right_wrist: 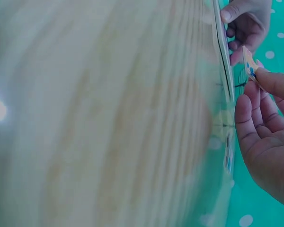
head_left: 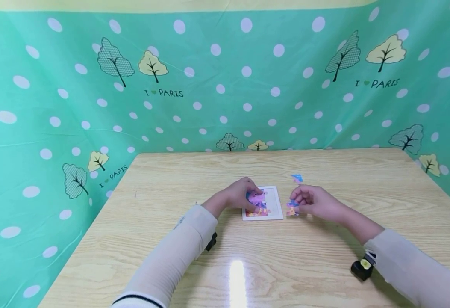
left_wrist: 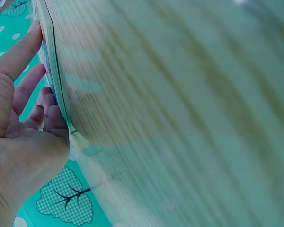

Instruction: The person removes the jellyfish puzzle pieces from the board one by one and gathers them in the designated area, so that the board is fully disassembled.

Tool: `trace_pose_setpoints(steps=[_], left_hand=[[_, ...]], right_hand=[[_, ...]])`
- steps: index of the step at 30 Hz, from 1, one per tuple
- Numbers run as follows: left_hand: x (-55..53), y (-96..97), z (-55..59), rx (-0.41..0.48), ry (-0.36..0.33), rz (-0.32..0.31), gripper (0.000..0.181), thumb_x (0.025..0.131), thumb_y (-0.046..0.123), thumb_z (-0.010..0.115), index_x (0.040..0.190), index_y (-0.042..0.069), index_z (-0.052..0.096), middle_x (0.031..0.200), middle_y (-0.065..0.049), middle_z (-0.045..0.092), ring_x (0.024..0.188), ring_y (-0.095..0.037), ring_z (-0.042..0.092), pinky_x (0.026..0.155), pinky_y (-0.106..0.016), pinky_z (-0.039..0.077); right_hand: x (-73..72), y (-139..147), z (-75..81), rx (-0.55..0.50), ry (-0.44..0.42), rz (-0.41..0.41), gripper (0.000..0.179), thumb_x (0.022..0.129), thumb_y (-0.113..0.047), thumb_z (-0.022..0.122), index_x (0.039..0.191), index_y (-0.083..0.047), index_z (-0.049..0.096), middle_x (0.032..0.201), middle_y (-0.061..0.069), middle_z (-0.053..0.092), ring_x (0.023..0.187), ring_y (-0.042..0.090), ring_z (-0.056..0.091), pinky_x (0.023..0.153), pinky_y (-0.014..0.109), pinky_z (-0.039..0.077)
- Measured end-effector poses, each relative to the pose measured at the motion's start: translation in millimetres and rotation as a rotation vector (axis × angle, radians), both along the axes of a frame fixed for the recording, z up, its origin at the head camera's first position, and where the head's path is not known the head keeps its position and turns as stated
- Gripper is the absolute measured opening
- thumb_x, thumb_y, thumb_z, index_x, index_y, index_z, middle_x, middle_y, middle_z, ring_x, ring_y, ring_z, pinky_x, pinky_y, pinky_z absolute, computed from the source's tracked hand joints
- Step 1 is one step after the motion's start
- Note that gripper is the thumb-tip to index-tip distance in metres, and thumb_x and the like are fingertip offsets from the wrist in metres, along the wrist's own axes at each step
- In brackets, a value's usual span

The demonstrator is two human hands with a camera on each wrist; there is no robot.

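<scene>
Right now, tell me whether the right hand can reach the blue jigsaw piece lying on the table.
Likely yes: the blue jigsaw piece lies just beyond the right hand, nothing visible between, though that hand pinches another piece.

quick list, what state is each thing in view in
Puzzle tray: partly filled, bare towards the right
Held puzzle piece: pinched, outside the tray
Loose puzzle piece: lying on the table, unplaced
Left grip: touching the puzzle
Right grip: pinching a piece
Patterned cloth: hanging
</scene>
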State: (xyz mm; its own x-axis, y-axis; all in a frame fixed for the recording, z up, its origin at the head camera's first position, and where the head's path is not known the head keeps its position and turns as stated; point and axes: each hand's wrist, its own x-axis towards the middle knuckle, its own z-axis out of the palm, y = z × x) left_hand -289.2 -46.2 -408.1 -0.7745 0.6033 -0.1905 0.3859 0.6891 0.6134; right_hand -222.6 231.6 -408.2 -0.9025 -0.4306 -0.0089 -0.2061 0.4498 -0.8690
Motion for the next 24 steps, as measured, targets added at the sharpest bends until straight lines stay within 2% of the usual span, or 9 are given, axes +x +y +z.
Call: trace_pose_setpoints(steps=[11,16,24], left_hand=[[-0.6,-0.5,-1.0,0.004,-0.001,0.002,0.052,0.075,0.025,0.086,0.123,0.016,0.069,0.118,0.003,0.049,0.106,-0.012,0.049,0.099,-0.026,0.04],[0.2,-0.6,-0.2,0.004,-0.001,-0.001,0.052,0.076,0.026,0.086,0.123,0.016,0.068,0.118,0.003,0.049,0.105,-0.012,0.049,0.098,-0.026,0.04],[0.8,-0.5,0.0,-0.002,0.003,-0.004,0.051,0.077,0.026,0.085,0.124,0.016,0.068,0.119,0.003,0.048,0.106,-0.012,0.048,0.099,-0.026,0.04]], right_hand=[[2.0,16,-4.9,-0.003,-0.012,-0.025,0.028,0.083,0.01,0.065,0.109,0.004,0.06,0.099,0.013,0.06,0.091,0.024,0.057,0.076,0.025,0.052],[1.7,25,-6.7,0.031,-0.017,-0.043,0.029,0.082,0.01,0.066,0.11,0.003,0.061,0.097,0.012,0.061,0.091,0.025,0.057,0.075,0.025,0.052],[2.7,33,-2.9,0.036,-0.041,-0.047,0.03,0.081,0.008,0.07,0.11,0.005,0.062,0.098,0.013,0.061,0.091,0.025,0.057,0.075,0.025,0.052]])
